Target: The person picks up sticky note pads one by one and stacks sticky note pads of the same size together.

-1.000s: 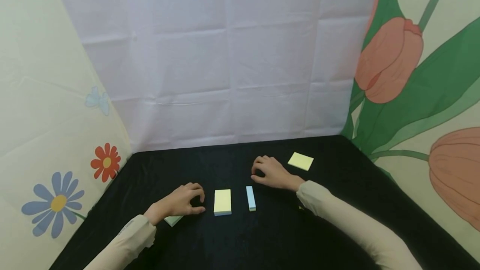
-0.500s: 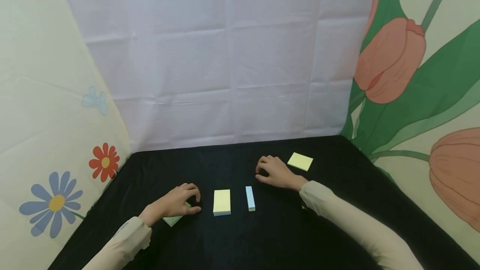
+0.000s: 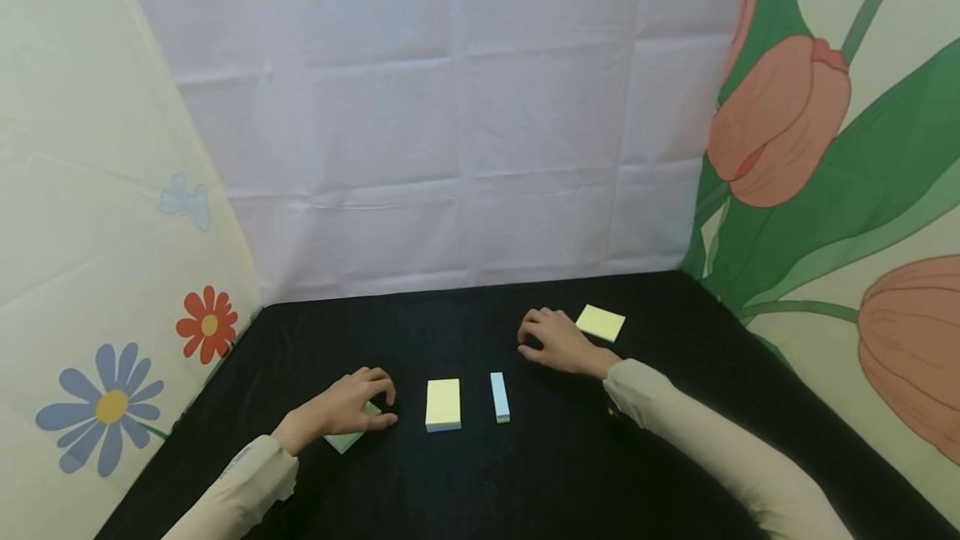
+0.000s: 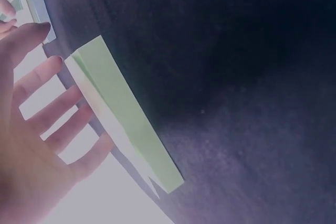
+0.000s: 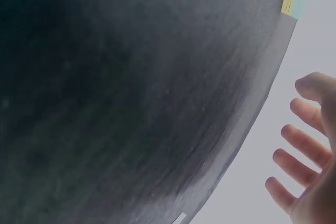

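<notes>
In the head view my left hand (image 3: 341, 407) hovers over a green pad of sticky notes (image 3: 343, 442), partly covering it. The fingers are loosely bent and hold nothing. The left wrist view has the same green pad (image 4: 123, 114) just beyond the fingertips. My right hand (image 3: 558, 342), also holding nothing, is over the black cloth, nearest a flat yellow pad (image 3: 602, 322). Its relaxed, spread fingers (image 5: 302, 145) appear in the right wrist view. Between the hands lie a yellow-topped stack of sticky notes (image 3: 443, 403) with a blue base and a narrow light-blue pad (image 3: 499, 396).
Black cloth (image 3: 450, 490) covers the table. A small pale bit (image 3: 611, 412) peeks out under the right sleeve, mostly hidden. A white sheet (image 3: 450, 107) hangs behind the table, with flower-printed cloths (image 3: 825, 148) at both sides.
Both hands have drifted outward: the left a little to the left, the right a little to the right. The pads have stayed in place.
</notes>
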`<state>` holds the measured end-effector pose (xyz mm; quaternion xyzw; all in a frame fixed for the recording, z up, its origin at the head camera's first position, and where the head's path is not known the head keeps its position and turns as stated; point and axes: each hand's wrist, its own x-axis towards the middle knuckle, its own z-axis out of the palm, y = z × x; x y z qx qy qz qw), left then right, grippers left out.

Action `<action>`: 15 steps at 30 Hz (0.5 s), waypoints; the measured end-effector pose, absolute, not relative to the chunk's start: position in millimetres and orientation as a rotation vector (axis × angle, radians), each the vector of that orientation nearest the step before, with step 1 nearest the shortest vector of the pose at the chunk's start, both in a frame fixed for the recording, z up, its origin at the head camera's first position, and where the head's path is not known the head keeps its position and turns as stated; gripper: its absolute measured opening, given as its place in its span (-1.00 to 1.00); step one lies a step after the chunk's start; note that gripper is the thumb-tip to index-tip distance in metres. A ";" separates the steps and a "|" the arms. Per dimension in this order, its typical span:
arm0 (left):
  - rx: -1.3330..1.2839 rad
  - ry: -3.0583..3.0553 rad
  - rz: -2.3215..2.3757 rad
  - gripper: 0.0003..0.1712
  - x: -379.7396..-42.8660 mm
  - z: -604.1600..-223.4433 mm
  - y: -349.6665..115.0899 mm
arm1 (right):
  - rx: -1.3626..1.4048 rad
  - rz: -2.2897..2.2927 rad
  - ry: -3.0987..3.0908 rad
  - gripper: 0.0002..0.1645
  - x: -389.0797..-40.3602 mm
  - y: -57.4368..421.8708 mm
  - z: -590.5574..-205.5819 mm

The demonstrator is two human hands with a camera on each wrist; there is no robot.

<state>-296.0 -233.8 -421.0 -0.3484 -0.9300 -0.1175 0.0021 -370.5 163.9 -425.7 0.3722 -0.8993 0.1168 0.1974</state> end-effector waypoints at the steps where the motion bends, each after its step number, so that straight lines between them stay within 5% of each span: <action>1: -1.094 -2.917 -0.360 -0.73 -295.6 -420.7 -233.7 | 1.040 0.325 -2.512 -0.91 -370.6 164.7 -425.9; 15: -1.047 -2.899 -0.235 -0.72 -292.6 -418.2 -232.1 | 1.010 0.315 -2.507 -0.90 -372.1 179.3 -427.0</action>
